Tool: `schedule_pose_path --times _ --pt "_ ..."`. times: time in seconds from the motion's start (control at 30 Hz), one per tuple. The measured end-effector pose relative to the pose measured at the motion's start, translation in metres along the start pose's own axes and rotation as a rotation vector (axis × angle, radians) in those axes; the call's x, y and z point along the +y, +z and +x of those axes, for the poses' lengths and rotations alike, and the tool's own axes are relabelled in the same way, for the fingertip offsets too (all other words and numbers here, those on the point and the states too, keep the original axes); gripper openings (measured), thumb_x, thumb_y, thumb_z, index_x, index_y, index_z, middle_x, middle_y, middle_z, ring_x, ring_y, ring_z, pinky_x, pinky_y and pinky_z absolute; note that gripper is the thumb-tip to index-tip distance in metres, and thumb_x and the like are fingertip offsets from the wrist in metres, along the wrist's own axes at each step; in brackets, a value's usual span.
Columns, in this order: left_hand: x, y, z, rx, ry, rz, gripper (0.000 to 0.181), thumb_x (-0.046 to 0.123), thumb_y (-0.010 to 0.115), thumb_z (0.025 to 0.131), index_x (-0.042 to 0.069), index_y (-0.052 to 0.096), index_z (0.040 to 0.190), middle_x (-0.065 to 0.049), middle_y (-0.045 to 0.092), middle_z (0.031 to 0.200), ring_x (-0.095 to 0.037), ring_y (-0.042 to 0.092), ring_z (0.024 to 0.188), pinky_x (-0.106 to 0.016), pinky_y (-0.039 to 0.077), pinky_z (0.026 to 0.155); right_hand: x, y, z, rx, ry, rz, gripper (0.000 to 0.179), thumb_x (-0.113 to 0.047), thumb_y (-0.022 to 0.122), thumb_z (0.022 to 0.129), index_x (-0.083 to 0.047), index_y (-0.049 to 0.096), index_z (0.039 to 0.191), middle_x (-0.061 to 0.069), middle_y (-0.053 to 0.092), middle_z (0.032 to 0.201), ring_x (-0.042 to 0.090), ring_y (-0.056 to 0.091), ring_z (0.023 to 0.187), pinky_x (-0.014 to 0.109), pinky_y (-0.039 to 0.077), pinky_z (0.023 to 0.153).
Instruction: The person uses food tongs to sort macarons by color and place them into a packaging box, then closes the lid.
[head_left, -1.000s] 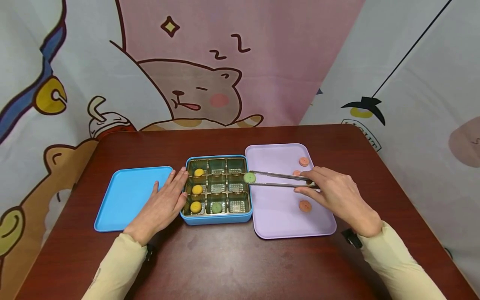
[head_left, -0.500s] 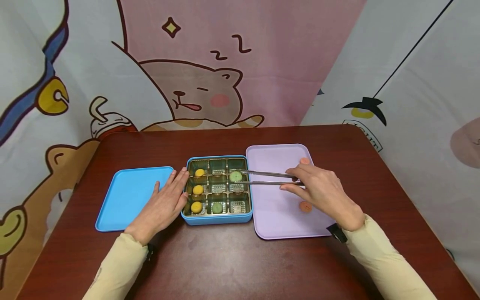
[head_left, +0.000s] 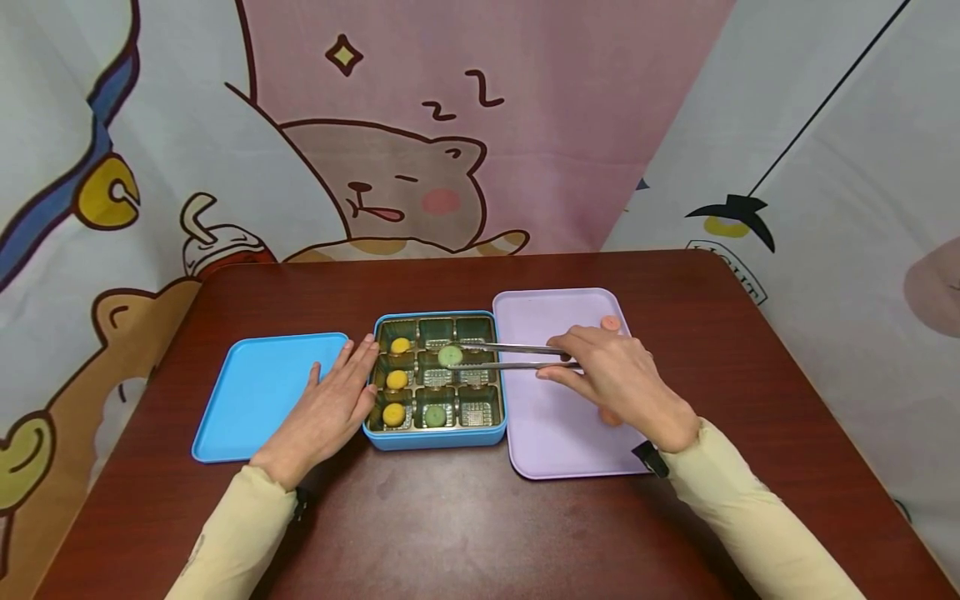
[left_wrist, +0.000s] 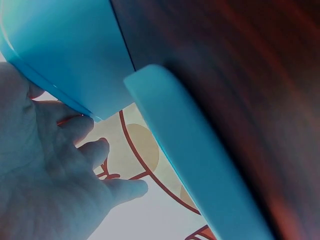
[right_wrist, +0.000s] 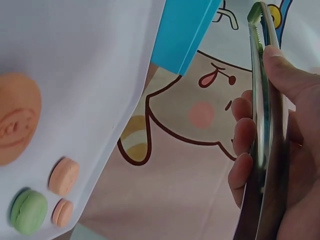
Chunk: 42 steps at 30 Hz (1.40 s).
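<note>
My right hand (head_left: 618, 379) grips metal tongs (head_left: 517, 347), whose tips hold a green macaron (head_left: 450, 357) over the middle row of a blue box (head_left: 435, 442). Inside the box is a gold divided insert. Yellow macarons (head_left: 393, 414) occupy its left column, and another green macaron (head_left: 435, 416) sits in the front middle compartment. With fingers extended, my left hand (head_left: 326, 417) rests against the box's left side. The right wrist view shows the fingers (right_wrist: 243, 135) wrapped along the tongs.
Right of the box lies a lilac tray (head_left: 555, 450), partly covered by my right hand. Orange macarons (right_wrist: 64, 176) and a green macaron (right_wrist: 29, 211) are on it in the right wrist view. A blue lid (head_left: 255, 400) lies at the left, partly under my left hand.
My right hand has moved left, carrying the green macaron in the tongs from the box's right edge to over its middle column. The left hand has stayed against the box.
</note>
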<state>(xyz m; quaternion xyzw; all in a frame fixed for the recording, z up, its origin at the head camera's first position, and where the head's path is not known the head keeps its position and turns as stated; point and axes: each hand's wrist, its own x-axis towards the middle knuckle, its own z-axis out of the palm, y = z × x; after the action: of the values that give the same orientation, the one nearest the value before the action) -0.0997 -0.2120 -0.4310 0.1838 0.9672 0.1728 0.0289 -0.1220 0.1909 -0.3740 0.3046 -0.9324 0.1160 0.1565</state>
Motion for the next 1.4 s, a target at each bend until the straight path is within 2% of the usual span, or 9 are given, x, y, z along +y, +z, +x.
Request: schedule_pose_path --times 0.2,0.4,0.63,0.77,1.0,1.4 --pt "0.000 0.000 0.000 -0.002 -0.001 -0.002 0.062 0.028 0.040 0.112 0.008 0.019 0.167 -0.006 0.012 0.174 -0.035 0.012 0.158 -0.075 0.010 0.117 -0.003 0.007 0.005 0.012 -0.032 -0.012 0.039 -0.049 0.078 0.089 -0.014 0.075 0.107 -0.006 0.066 0.083 0.010 0.055 0.068 0.031 0.041 0.055" --pt "0.000 0.001 0.000 0.007 0.002 0.002 0.061 0.028 0.040 0.112 0.008 0.020 0.166 -0.007 0.013 0.173 -0.036 0.014 0.158 -0.075 0.011 0.116 -0.006 0.014 0.009 0.022 -0.061 -0.017 0.038 -0.048 0.078 0.089 -0.014 0.075 0.105 -0.005 0.068 0.084 0.011 0.059 0.069 0.035 0.037 0.069" --pt "0.000 0.001 0.001 0.018 0.009 0.000 0.060 0.027 0.041 0.112 0.007 0.022 0.166 -0.008 0.015 0.173 -0.037 0.015 0.158 -0.075 0.012 0.116 -0.008 0.017 0.013 -0.010 -0.050 -0.001 0.036 -0.046 0.079 0.090 -0.013 0.076 0.107 -0.004 0.069 0.088 0.011 0.061 0.072 0.032 0.047 0.060" --pt "-0.001 0.001 0.001 0.016 0.008 0.000 0.060 0.027 0.040 0.112 0.007 0.022 0.166 -0.008 0.015 0.173 -0.036 0.015 0.158 -0.075 0.012 0.116 -0.008 0.019 0.014 -0.029 -0.048 0.006 0.037 -0.045 0.078 0.092 -0.012 0.075 0.108 -0.003 0.070 0.091 0.012 0.061 0.073 0.033 0.050 0.059" --pt "-0.001 0.001 0.000 0.012 0.008 -0.004 0.060 0.027 0.039 0.112 0.007 0.021 0.166 -0.007 0.013 0.173 -0.036 0.014 0.158 -0.075 0.011 0.116 -0.010 0.021 0.015 -0.023 -0.077 -0.034 0.035 -0.045 0.078 0.092 -0.013 0.075 0.106 -0.005 0.065 0.084 0.013 0.057 0.070 0.032 0.048 0.056" --pt "0.000 0.001 0.000 0.010 0.007 -0.005 0.061 0.027 0.040 0.112 0.007 0.021 0.166 -0.006 0.013 0.173 -0.036 0.014 0.158 -0.075 0.011 0.116 -0.014 0.019 0.017 0.003 -0.086 -0.070 0.038 -0.044 0.083 0.087 -0.011 0.077 0.105 -0.004 0.065 0.082 0.014 0.059 0.067 0.032 0.047 0.053"
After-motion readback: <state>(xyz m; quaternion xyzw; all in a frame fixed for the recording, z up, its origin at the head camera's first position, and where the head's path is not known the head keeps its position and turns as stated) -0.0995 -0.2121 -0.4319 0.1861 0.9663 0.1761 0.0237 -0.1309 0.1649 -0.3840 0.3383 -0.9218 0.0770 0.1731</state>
